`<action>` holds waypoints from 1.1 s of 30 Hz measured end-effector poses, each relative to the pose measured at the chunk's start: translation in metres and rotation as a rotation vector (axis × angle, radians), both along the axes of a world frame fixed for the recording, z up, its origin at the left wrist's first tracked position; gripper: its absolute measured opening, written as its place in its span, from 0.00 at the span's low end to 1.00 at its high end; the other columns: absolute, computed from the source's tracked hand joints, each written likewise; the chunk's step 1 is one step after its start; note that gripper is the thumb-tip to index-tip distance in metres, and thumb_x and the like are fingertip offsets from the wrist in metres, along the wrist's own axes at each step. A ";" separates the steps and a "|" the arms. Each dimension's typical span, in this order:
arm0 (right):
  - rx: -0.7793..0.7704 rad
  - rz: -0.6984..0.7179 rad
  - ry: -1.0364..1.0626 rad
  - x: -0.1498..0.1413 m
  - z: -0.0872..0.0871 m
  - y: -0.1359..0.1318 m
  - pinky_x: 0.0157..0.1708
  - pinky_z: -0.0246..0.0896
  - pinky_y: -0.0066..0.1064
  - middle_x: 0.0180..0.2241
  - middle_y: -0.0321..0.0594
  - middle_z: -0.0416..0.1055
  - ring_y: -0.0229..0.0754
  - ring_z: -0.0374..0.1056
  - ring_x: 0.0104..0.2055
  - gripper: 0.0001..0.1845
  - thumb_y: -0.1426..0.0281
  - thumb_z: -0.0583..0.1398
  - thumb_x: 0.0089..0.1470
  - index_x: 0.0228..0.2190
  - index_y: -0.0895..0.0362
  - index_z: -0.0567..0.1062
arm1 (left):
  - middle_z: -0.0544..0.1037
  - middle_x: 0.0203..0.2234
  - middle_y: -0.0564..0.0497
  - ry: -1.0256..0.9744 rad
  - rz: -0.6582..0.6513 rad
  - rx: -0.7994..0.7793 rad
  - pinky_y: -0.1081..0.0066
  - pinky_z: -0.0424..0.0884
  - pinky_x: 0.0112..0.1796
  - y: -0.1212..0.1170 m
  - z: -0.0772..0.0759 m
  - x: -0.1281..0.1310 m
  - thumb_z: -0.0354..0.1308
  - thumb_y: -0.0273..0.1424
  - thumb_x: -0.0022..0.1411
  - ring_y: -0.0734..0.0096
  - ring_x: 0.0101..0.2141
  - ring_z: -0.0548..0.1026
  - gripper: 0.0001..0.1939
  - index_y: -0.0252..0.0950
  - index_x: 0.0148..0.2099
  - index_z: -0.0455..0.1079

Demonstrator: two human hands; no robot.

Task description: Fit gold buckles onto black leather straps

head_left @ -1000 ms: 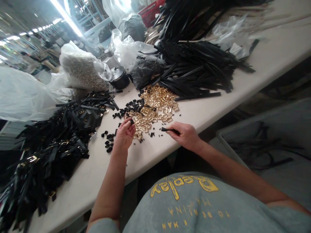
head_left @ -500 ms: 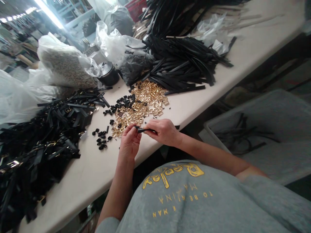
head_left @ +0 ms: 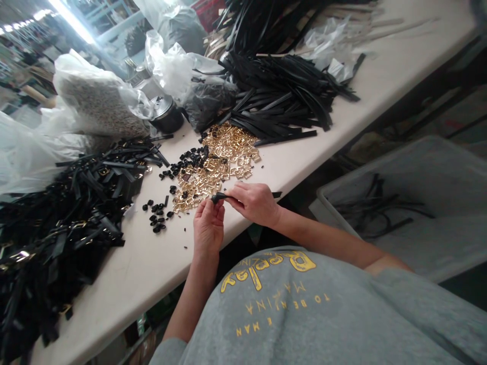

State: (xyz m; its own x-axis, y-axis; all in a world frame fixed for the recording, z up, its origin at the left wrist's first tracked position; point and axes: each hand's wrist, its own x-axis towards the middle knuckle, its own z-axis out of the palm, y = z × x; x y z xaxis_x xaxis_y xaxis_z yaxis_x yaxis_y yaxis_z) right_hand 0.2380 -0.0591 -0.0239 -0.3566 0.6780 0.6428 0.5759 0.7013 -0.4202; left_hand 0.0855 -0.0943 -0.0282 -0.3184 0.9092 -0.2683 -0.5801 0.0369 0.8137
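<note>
A thin black strap [head_left: 224, 195] runs between my two hands, just over the table's front edge. My left hand [head_left: 209, 223] pinches its left end, where a small dark bulge, perhaps a loop, shows at the fingertips. My right hand [head_left: 255, 204] is closed round the strap farther along, and a black tail sticks out past its far side. Just beyond the hands lies a heap of gold buckles [head_left: 216, 175]. Small black loops [head_left: 157, 219] are scattered to the left of it, with more along the heap's left side [head_left: 190, 159].
Finished-looking black straps with buckles [head_left: 87, 203] pile up at the left. Long black strips [head_left: 281, 96] lie at the back right. Plastic bags [head_left: 95, 96] and a black tin [head_left: 166, 114] stand behind. A pale bin [head_left: 437, 203] with strips sits below, right of the table [head_left: 152, 268].
My left hand has turned slightly and moved a little right, closer to my right hand. The strap's end at its fingertips now looks bunched and raised. The view has shifted slightly.
</note>
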 end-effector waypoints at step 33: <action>-0.307 0.328 0.046 0.005 -0.026 -0.036 0.28 0.62 0.27 0.28 0.35 0.76 0.36 0.69 0.24 0.19 0.68 0.49 0.68 0.57 0.56 0.65 | 0.81 0.29 0.51 0.378 -0.377 -0.015 0.69 0.73 0.36 -0.058 -0.012 -0.019 0.75 0.37 0.46 0.69 0.31 0.76 0.15 0.37 0.35 0.77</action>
